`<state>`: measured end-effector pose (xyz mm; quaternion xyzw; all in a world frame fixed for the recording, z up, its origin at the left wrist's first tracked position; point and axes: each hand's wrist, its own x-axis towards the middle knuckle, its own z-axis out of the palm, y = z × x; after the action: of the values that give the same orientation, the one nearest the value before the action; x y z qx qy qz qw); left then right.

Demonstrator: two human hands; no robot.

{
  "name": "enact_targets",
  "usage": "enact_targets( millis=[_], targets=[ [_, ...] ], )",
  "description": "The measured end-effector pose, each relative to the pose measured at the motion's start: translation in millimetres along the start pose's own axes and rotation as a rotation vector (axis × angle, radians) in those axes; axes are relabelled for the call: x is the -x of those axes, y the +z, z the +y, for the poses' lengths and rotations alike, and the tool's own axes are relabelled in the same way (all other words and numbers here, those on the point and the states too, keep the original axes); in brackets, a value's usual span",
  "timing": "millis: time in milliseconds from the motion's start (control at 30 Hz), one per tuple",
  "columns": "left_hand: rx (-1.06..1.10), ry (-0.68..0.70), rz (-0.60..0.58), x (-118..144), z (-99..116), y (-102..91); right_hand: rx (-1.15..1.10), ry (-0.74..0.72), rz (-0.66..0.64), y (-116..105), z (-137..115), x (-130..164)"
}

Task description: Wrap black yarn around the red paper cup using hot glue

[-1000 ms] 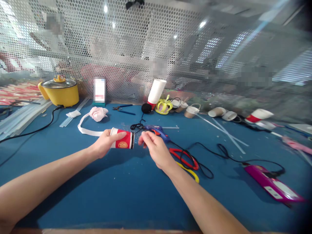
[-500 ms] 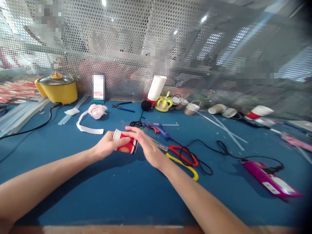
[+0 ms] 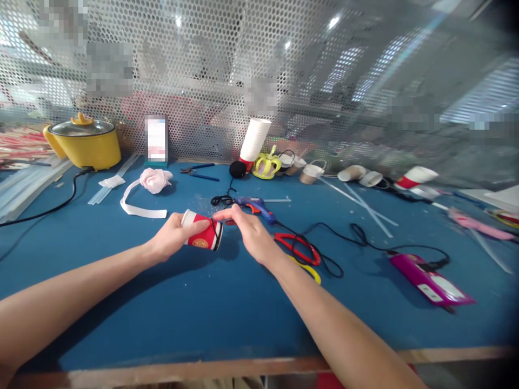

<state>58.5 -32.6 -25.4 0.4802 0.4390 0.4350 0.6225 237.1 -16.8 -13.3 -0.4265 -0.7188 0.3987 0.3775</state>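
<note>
My left hand is wrapped round a red and white paper cup, tilted on its side above the table. A black cord crosses the red wall near the cup's right end, which has a dark band. My right hand is beside that end, its index finger stretched to the cup at the cord; its other fingers are partly hidden. Behind the right hand lies a blue glue gun. Scissors with red and yellow handles lie under the right forearm, partly covered.
A black yarn ball sits by stacked white cups at the back. Pliers, a pink fabric flower and a yellow pot stand left. A purple power strip with trailing cable lies right. Table's front edge shows below.
My right hand has drawn back slightly from over the cup, with the index finger now at its right end. The view has shifted, showing more of the table's front edge.
</note>
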Motion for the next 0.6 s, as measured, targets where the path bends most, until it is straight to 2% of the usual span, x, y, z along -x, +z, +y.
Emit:
enact_targets(
  millis=[133, 267, 367, 500, 533, 600],
  targets=[
    [-0.057, 0.003, -0.035, 1, -3, -0.7, 0.029, -0.114, -0.158, 8, -10, 6],
    [-0.106, 0.015, -0.07, 1, -5, -0.3, -0.107, -0.114, -0.236, 13, -10, 9],
    [-0.091, 0.001, -0.05, 0, -4, 0.8, -0.238, -0.044, -0.179, 11, -2, 4],
    [-0.038, -0.029, -0.027, 1, 0, 1.2, -0.202, 0.062, 0.075, 1, 7, -5],
    [-0.032, -0.025, -0.029, 1, 1, 1.0, -0.165, 0.068, 0.103, -1, 8, -6],
    [-0.027, -0.013, -0.039, 1, 1, 0.6, -0.086, 0.064, 0.062, -3, 6, -6]
  ],
)
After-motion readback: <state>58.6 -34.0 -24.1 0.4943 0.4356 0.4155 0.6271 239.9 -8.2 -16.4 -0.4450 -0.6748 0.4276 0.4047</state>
